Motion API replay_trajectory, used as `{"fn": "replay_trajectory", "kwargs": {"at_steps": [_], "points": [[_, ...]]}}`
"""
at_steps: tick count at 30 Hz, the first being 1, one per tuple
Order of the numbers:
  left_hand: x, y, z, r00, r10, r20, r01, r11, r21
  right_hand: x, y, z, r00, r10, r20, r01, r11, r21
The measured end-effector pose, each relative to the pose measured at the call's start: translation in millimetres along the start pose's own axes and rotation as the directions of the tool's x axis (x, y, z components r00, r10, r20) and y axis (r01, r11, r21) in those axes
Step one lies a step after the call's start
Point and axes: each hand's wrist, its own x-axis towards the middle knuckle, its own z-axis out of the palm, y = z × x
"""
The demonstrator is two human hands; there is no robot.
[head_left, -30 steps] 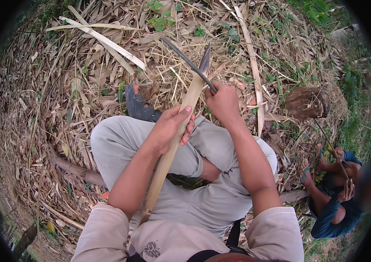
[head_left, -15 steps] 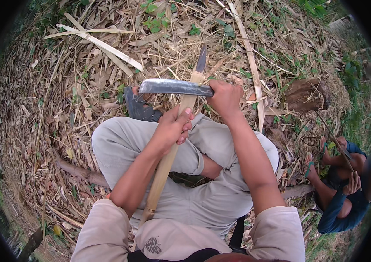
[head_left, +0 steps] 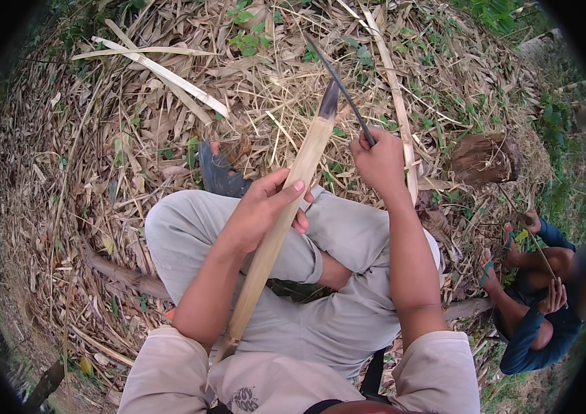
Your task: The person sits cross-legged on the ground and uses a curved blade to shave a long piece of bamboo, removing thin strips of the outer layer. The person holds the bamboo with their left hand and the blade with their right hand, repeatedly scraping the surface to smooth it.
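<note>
My left hand (head_left: 262, 210) wraps round a long pale bamboo strip (head_left: 275, 241), its thumb lying along the upper face. The strip slants from my lap up and away to the right, and its far end runs into a dark pointed tip (head_left: 329, 101). To the right of it, my right hand (head_left: 379, 160) is closed on a machete (head_left: 340, 81), whose handle the fingers hide. The blade shows nearly edge-on as a thin dark line. It points up and to the left, passing close by the dark tip; whether they touch I cannot tell.
Dry leaves cover the ground round my crossed legs (head_left: 196, 224). A dark boot (head_left: 220, 172) shows beyond my left knee. Split bamboo strips (head_left: 162, 76) lie at the far left, another strip (head_left: 389, 76) at the far right, near a wood stump (head_left: 484, 159). Another person (head_left: 548, 303) sits at right, holding a thin stick.
The machete has turned from lying across the strip to pointing away, and my right hand has moved right and nearer. The bamboo strip has turned its broad face up; my left hand's grip has loosened slightly.
</note>
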Motion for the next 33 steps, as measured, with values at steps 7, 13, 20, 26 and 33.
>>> {"fn": "replay_trajectory", "kwargs": {"at_steps": [7,13,20,26,33], "points": [[53,51,17,0.975,-0.187,0.121,0.15,0.954,0.26,-10,-17,10,0.957,-0.279,-0.077,0.275,0.96,-0.059],[51,26,13,0.967,-0.142,0.213,0.153,0.988,-0.037,-9,-12,5,0.921,-0.357,-0.156,0.334,0.93,-0.154],[35,18,12,0.982,-0.135,0.131,0.146,0.986,-0.078,-5,-20,7,0.905,-0.394,-0.16,0.366,0.913,-0.181],[30,22,18,0.981,-0.173,0.083,0.179,0.982,-0.069,-9,-20,6,0.901,-0.415,-0.123,0.392,0.904,-0.172],[25,16,23,0.972,-0.233,0.003,0.231,0.967,0.107,-10,-20,7,0.91,-0.41,-0.07,0.4,0.909,-0.118]]}}
